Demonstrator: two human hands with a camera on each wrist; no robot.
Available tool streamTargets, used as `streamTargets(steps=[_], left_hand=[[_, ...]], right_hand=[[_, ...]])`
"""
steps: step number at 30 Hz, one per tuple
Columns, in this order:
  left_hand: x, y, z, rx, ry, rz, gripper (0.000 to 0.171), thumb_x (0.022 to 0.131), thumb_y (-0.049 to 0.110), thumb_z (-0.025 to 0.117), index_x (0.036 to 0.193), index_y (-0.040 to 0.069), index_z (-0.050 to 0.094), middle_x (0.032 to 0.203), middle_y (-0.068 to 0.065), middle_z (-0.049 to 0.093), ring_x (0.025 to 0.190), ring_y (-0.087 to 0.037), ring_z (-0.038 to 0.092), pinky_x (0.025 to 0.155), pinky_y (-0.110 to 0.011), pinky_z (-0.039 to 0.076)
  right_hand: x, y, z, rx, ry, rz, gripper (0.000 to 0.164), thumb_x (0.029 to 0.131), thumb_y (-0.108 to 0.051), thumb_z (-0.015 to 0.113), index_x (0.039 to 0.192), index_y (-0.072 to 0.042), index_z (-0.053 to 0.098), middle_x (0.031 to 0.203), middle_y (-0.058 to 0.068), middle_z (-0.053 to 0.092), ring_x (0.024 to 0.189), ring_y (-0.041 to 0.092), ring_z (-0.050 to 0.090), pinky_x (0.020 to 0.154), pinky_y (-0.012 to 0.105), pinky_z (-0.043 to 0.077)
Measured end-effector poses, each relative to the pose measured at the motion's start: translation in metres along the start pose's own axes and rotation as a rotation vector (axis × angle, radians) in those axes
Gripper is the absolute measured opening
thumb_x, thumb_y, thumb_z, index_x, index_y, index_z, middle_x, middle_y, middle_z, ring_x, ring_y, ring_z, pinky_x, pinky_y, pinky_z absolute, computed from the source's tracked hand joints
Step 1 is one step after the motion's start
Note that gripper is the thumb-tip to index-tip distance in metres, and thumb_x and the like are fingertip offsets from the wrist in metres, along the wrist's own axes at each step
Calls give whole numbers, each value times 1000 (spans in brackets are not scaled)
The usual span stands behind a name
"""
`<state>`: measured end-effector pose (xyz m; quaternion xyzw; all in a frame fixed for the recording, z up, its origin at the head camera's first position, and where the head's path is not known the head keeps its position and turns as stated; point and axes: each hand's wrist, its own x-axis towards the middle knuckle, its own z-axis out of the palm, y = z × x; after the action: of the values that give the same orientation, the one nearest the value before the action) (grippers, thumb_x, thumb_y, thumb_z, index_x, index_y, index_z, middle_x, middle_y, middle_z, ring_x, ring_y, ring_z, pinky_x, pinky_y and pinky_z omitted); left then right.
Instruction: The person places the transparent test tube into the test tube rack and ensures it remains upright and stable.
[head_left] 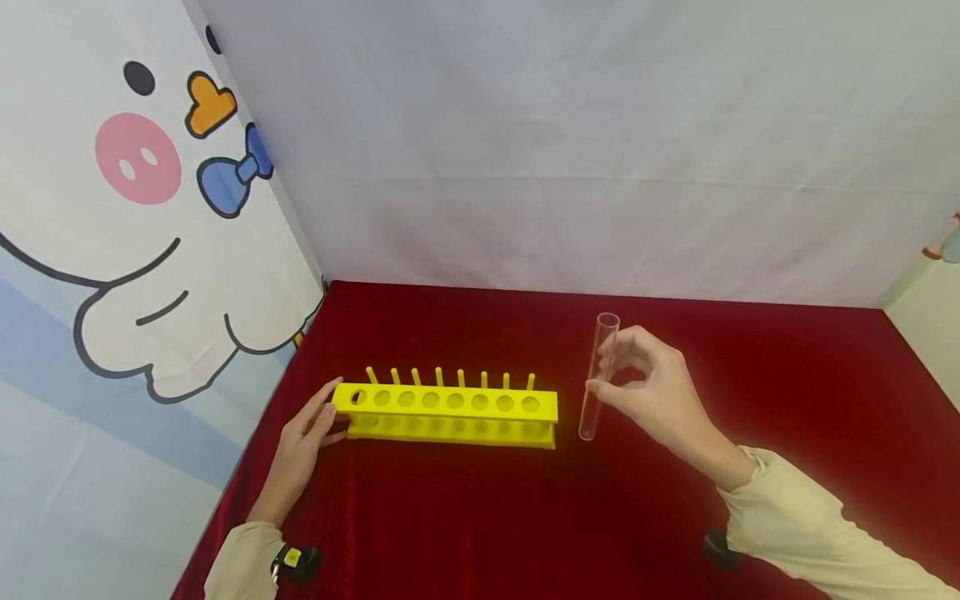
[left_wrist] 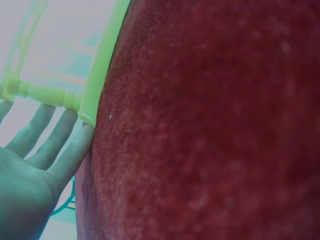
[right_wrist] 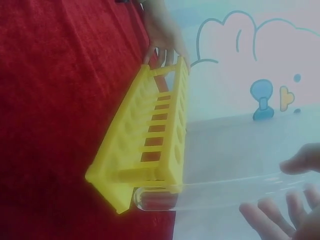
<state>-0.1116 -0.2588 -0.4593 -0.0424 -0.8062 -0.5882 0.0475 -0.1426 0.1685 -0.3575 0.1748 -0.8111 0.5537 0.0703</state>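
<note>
A yellow test tube rack (head_left: 444, 402) stands on the dark red cloth, with a row of round holes in its top shelf and pegs along the back. At its left end my left hand (head_left: 297, 446) holds the rack, thumb in front and other fingers at the end. The left wrist view shows several fingers (left_wrist: 67, 152) against the rack's end post (left_wrist: 47, 95). To the right of the rack, my right hand (head_left: 651, 385) pinches a clear glass test tube (head_left: 589, 417) between thumb and fingers. The tube is nearly upright, slightly tilted, rounded end down, above the cloth.
The red cloth (head_left: 480, 525) covers the table. A pale curtain (head_left: 570, 167) hangs behind it. On the left is a white panel (head_left: 67, 350) with a cartoon figure. Black bands (head_left: 303, 564) are on both wrists.
</note>
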Motion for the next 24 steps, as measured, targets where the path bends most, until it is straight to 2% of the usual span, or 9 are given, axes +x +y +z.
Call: streamTargets(steps=[5,9,12,17,24], left_hand=[[1,-2,0,-8,-9,12,45,103,19,39,147,11,35,131,-19,49,106,-24,58,82,-31,53],[1,-4,0,-8,-5,3,45,103,20,39,147,11,35,131,-20,49,106,-26,58,82,-31,53],[3,-12,-1,-17,-2,-3,45,103,21,39,147,12,36,132,-20,49,107,-28,57,82,-32,53],[6,-30,-3,-16,1,2,44,103,22,39,147,19,36,134,-15,48,107,-24,58,82,-30,53],[6,-33,-3,-14,4,12,45,103,25,39,148,19,35,135,-14,48,107,-22,58,82,-28,53]], right_hand=[[2,-2,1,26,1,-12,30,76,1,76,97,-2,56,83,12,61,74,18,60,68,26,56],[3,-3,2,36,1,-15,30,76,2,76,98,-2,56,83,12,61,74,17,60,69,27,56],[3,-5,2,39,0,-13,30,76,3,76,98,-2,56,83,12,61,74,17,61,69,28,56],[4,-6,3,35,-4,-11,29,76,2,75,98,-2,56,85,11,61,76,17,61,70,30,56],[6,-10,4,41,-1,-23,29,77,1,76,97,-2,56,85,11,61,79,17,60,67,28,56]])
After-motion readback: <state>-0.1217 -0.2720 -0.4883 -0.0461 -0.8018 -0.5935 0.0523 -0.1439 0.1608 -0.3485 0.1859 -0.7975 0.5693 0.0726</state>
